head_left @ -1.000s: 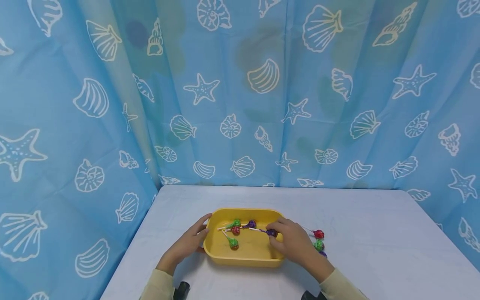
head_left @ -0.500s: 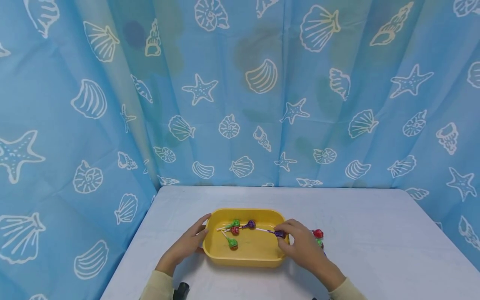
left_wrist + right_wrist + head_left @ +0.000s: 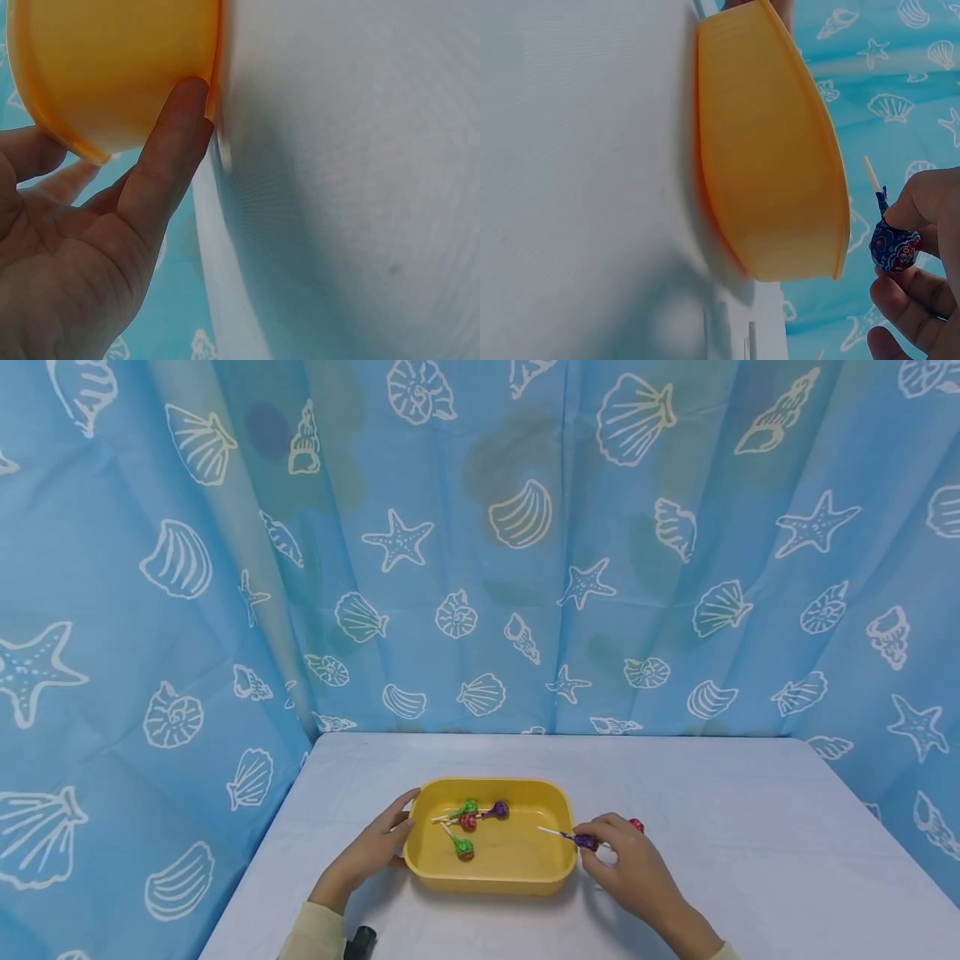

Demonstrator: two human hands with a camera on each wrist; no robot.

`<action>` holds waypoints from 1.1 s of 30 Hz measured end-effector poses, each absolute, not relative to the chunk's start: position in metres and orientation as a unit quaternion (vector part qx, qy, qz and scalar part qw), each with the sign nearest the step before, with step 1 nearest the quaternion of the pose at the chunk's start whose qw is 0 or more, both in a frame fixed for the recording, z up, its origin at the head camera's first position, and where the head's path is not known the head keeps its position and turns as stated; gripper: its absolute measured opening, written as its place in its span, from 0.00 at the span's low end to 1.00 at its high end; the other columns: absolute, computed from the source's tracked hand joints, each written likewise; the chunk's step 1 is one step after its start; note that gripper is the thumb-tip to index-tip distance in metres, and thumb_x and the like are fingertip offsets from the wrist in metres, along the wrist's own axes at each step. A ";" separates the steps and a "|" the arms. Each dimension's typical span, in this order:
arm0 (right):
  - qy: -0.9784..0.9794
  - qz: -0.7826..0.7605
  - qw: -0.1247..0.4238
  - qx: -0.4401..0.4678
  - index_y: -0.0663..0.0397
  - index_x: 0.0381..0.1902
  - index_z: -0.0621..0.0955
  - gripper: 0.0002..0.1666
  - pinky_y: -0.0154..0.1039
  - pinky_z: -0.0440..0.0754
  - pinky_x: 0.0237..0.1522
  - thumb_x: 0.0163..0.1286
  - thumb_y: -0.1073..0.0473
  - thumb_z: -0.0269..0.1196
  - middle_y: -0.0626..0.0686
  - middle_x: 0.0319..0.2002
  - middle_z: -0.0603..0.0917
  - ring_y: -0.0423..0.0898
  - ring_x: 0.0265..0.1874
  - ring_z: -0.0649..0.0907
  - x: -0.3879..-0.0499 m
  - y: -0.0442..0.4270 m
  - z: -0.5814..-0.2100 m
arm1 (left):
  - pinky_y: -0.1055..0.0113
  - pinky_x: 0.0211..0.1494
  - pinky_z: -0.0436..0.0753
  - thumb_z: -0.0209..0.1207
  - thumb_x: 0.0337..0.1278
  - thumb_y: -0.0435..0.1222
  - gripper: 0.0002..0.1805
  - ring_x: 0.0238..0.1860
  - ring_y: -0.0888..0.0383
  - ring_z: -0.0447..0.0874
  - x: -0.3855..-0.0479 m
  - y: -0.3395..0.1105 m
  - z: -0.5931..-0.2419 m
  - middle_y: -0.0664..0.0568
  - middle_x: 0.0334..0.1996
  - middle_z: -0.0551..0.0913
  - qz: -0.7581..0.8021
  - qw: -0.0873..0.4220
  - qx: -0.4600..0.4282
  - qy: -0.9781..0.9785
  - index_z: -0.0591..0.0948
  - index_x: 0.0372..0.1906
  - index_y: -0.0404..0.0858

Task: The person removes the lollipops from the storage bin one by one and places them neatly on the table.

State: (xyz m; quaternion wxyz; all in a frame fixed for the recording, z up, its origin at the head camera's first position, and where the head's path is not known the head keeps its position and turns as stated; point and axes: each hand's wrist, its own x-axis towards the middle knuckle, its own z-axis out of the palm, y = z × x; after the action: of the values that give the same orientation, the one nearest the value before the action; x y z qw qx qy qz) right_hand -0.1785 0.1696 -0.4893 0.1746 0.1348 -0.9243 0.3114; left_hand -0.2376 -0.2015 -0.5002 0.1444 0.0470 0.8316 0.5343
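The right hand (image 3: 630, 870) pinches a purple lollipop (image 3: 586, 842) by its wrapped head, near the right end of the yellow tray (image 3: 525, 847), with the stick pointing towards the left. The left hand (image 3: 365, 853), its fingers extended, touches the tray's opposite end. In the tray lie two green lollipops (image 3: 464, 848), one red lollipop (image 3: 468, 822) and another purple one (image 3: 498, 810).
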 end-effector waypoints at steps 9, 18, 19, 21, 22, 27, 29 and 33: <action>-0.924 0.319 0.169 0.125 0.44 0.41 0.88 0.14 0.42 0.87 0.40 0.58 0.67 0.72 0.35 0.35 0.78 0.34 0.34 0.77 -0.172 0.177 -0.491 | 0.52 0.42 0.89 0.49 0.79 0.37 0.30 0.58 0.39 0.79 -0.237 -0.200 -0.499 0.28 0.71 0.65 0.539 0.148 0.040 0.828 0.59 0.80 0.46; -0.926 0.313 0.170 0.123 0.44 0.41 0.87 0.17 0.44 0.87 0.44 0.57 0.68 0.73 0.36 0.37 0.80 0.34 0.36 0.79 -0.168 0.186 -0.494 | 0.52 0.43 0.89 0.48 0.80 0.37 0.30 0.58 0.39 0.79 -0.236 -0.202 -0.500 0.30 0.71 0.66 0.538 0.141 0.044 0.830 0.59 0.80 0.46; -0.927 0.311 0.168 0.120 0.44 0.42 0.87 0.17 0.44 0.87 0.45 0.57 0.68 0.73 0.36 0.38 0.81 0.34 0.37 0.80 -0.167 0.188 -0.495 | 0.52 0.43 0.89 0.48 0.80 0.37 0.30 0.58 0.39 0.79 -0.236 -0.202 -0.500 0.29 0.71 0.65 0.537 0.141 0.046 0.831 0.59 0.80 0.46; -0.931 0.306 0.165 0.114 0.46 0.43 0.88 0.16 0.45 0.86 0.48 0.57 0.68 0.73 0.38 0.39 0.82 0.36 0.39 0.81 -0.166 0.190 -0.497 | 0.52 0.43 0.89 0.48 0.79 0.38 0.30 0.58 0.39 0.79 -0.237 -0.202 -0.501 0.29 0.71 0.65 0.536 0.141 0.048 0.831 0.59 0.80 0.47; -0.933 0.302 0.161 0.108 0.46 0.43 0.88 0.16 0.46 0.86 0.49 0.57 0.67 0.73 0.39 0.39 0.82 0.37 0.40 0.81 -0.165 0.192 -0.498 | 0.52 0.44 0.89 0.48 0.80 0.38 0.30 0.58 0.39 0.78 -0.237 -0.202 -0.501 0.29 0.71 0.65 0.535 0.141 0.049 0.832 0.59 0.80 0.46; -0.942 0.289 0.146 0.086 0.49 0.45 0.88 0.16 0.49 0.85 0.51 0.58 0.65 0.73 0.43 0.41 0.83 0.41 0.42 0.83 -0.161 0.198 -0.500 | 0.52 0.44 0.89 0.48 0.80 0.38 0.30 0.59 0.38 0.78 -0.240 -0.202 -0.502 0.29 0.71 0.65 0.537 0.143 0.049 0.830 0.58 0.80 0.47; -0.941 0.290 0.149 0.086 0.49 0.45 0.88 0.16 0.49 0.85 0.51 0.57 0.66 0.73 0.44 0.41 0.83 0.43 0.43 0.83 -0.158 0.200 -0.500 | 0.52 0.43 0.89 0.48 0.80 0.38 0.30 0.59 0.38 0.78 -0.240 -0.203 -0.502 0.29 0.71 0.65 0.536 0.145 0.049 0.830 0.58 0.80 0.46; -0.937 0.296 0.160 0.089 0.49 0.44 0.88 0.17 0.47 0.86 0.49 0.56 0.68 0.74 0.43 0.40 0.83 0.43 0.42 0.84 -0.153 0.206 -0.501 | 0.53 0.43 0.89 0.48 0.80 0.38 0.30 0.59 0.38 0.78 -0.240 -0.203 -0.501 0.29 0.71 0.64 0.532 0.146 0.045 0.833 0.58 0.80 0.46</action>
State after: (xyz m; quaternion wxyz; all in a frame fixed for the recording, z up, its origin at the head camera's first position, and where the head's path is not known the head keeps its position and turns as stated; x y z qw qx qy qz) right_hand -0.1529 0.2056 -0.5009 0.1597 0.0888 -0.9374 0.2965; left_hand -0.2404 -0.2027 -0.5014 0.1464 0.0454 0.8326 0.5322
